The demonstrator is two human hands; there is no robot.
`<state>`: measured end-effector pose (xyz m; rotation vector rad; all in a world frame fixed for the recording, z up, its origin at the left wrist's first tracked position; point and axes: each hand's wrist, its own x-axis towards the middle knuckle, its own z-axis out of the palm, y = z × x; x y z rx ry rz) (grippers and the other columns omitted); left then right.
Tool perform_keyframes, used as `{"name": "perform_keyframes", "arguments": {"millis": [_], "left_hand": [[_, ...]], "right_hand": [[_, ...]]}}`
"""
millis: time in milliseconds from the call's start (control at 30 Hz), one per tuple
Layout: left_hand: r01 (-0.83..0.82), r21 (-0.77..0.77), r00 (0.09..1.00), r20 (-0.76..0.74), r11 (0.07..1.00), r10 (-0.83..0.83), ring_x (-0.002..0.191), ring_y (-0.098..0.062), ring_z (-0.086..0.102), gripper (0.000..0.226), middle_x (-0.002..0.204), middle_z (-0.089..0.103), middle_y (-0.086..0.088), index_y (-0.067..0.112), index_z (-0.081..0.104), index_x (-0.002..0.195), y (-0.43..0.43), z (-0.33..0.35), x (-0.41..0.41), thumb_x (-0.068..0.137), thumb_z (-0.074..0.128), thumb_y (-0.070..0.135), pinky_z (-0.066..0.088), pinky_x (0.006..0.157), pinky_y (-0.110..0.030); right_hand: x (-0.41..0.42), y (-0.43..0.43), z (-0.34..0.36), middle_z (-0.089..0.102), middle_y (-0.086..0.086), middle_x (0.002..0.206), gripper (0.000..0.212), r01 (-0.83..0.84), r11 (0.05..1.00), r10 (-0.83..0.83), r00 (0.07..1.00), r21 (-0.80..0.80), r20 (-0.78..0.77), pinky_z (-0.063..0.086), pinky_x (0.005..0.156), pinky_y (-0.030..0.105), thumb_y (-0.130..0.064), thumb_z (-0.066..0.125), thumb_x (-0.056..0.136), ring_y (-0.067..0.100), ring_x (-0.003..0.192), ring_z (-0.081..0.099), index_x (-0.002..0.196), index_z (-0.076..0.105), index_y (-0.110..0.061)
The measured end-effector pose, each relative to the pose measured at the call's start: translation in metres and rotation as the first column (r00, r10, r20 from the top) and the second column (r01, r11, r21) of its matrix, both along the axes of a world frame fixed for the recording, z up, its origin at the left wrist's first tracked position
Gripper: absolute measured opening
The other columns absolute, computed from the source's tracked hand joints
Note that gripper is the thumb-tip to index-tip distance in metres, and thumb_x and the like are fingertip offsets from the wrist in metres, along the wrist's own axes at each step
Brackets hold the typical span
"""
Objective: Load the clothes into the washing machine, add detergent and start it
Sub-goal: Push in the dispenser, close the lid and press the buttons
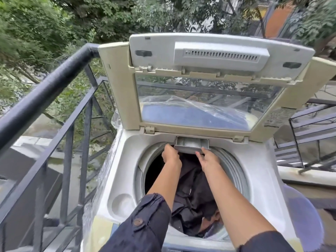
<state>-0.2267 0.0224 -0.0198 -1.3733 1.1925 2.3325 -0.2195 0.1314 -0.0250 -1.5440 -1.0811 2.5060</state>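
A white top-loading washing machine [125, 171] stands before me with its lid [209, 84] folded up and back. Dark clothes [194, 200] fill the drum. At the far rim of the drum opening a grey detergent drawer [191, 143] is pulled out. My left hand [171, 155] grips the drawer's left end, its fingertips hidden under it. My right hand [207, 159] touches the drawer's right front edge with its fingers extended. Both sleeves are dark and rolled up.
A dark metal railing [54, 99] runs along the left side, close to the machine, with trees beyond. More railing bars [309, 135] stand at the right. A bluish round object [305, 215] sits beside the machine's right front corner.
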Motion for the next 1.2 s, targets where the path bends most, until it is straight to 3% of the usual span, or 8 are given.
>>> {"name": "perform_keyframes", "arguments": {"millis": [133,267,367,500,667,833,933,1200], "left_hand": [[-0.005,-0.001,1.000,-0.010,1.000,0.005,0.057,-0.013,0.037,0.017,0.078,0.048,-0.006,0.007,0.041,0.101,0.001,0.005,-0.006,0.096,0.035,0.022,0.031,0.055,-0.023],[0.016,-0.010,1.000,-0.015,1.000,-0.016,0.057,-0.012,0.037,0.038,0.095,0.055,-0.011,0.007,0.044,0.130,0.004,0.007,-0.010,0.097,0.032,0.022,0.029,0.054,-0.022],[0.025,-0.010,0.999,-0.026,1.000,-0.026,0.068,-0.016,0.047,0.046,0.098,0.053,-0.010,0.003,0.039,0.139,0.004,0.012,-0.012,0.098,0.033,0.022,0.032,0.056,-0.022],[-0.012,0.059,0.999,-0.042,0.998,0.015,0.109,-0.023,0.055,0.049,0.138,0.046,-0.016,0.001,0.034,0.143,0.006,0.021,-0.014,0.099,0.032,0.023,0.040,0.086,-0.030],[-0.069,0.107,0.996,-0.050,0.992,0.074,0.142,-0.033,0.029,0.052,0.152,0.028,-0.020,-0.004,0.018,0.148,0.009,0.030,-0.015,0.097,0.024,0.010,0.022,0.116,-0.035],[-0.070,0.117,0.993,-0.088,0.991,0.080,0.141,-0.026,0.032,0.049,0.154,0.028,-0.012,0.001,0.027,0.146,0.012,0.046,-0.016,0.098,0.028,0.014,0.025,0.115,-0.033],[-0.058,0.158,0.989,-0.128,0.986,0.079,0.142,-0.028,0.030,0.053,0.156,0.023,-0.013,0.005,0.019,0.149,0.012,0.051,-0.017,0.100,0.032,0.022,0.024,0.116,-0.036],[-0.101,-0.005,0.988,-0.120,0.995,0.099,0.142,-0.031,0.028,0.058,0.154,0.027,-0.012,-0.001,0.024,0.147,0.016,0.080,-0.006,0.092,0.033,0.014,0.020,0.117,-0.041]], "right_hand": [[-0.010,0.002,-0.005,0.041,0.022,0.139,0.043,0.002,1.000,-0.002,1.000,0.007,-0.027,0.047,0.100,0.033,0.008,0.059,0.087,0.032,0.121,0.051,0.128,0.047,0.010],[-0.017,0.002,-0.007,0.047,0.019,0.130,0.045,0.007,1.000,-0.007,0.999,0.004,-0.045,0.051,0.089,0.029,0.006,0.060,0.087,0.023,0.092,0.058,0.130,0.046,0.009],[-0.021,0.003,-0.005,0.041,0.020,0.137,0.043,0.019,1.000,-0.019,0.999,0.007,-0.050,0.052,0.087,0.031,0.006,0.060,0.086,0.032,0.116,0.056,0.127,0.047,0.007],[-0.024,0.003,0.002,0.033,0.022,0.147,0.045,0.012,1.000,-0.012,0.999,-0.008,-0.046,0.051,0.095,0.033,0.002,0.060,0.087,0.033,0.128,0.047,0.130,0.046,0.005],[-0.023,0.006,0.008,0.033,0.017,0.145,0.056,-0.023,0.999,0.022,0.998,-0.029,-0.059,0.052,0.094,0.033,-0.006,0.066,0.086,0.030,0.130,0.043,0.136,0.043,-0.002],[-0.026,0.005,0.025,0.019,0.014,0.154,0.059,-0.054,0.994,0.044,0.993,-0.090,-0.113,0.046,0.103,0.038,-0.014,0.063,0.089,0.031,0.140,0.027,0.141,0.036,-0.007],[-0.030,0.008,0.036,0.012,0.013,0.156,0.066,-0.068,0.989,0.050,0.990,-0.128,-0.133,0.040,0.109,0.042,-0.020,0.061,0.090,0.032,0.143,0.019,0.145,0.027,-0.010],[-0.026,0.010,0.055,0.023,0.011,0.154,0.060,-0.130,0.990,0.124,0.988,-0.060,-0.097,0.032,0.114,0.037,-0.020,0.052,0.095,0.027,0.142,0.026,0.146,0.025,-0.004]]}}
